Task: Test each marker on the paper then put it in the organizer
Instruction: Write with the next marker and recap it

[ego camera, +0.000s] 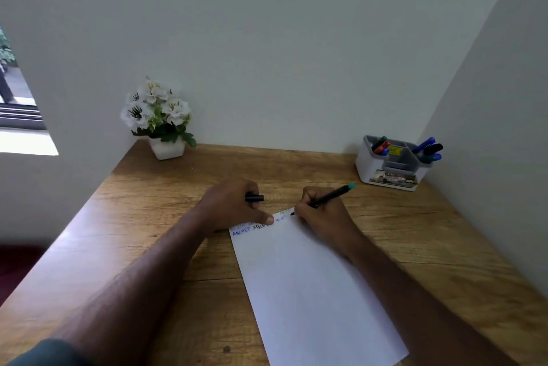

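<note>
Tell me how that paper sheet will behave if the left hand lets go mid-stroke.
The paper looks thin and floppy, so it would probably slide on the smooth wooden desk. The left hand pins its far edge, likely steadying it.

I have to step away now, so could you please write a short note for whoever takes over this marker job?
Right hand grips the black teal-ended marker, tip on the white paper sheet.
Left hand holds its black cap, thumb pinning the paper.
Done: several test scribbles along the top edge; markers already stand in the white-grey desk organizer.
Left: finish this test, cap the marker, put it in the organizer.
</note>
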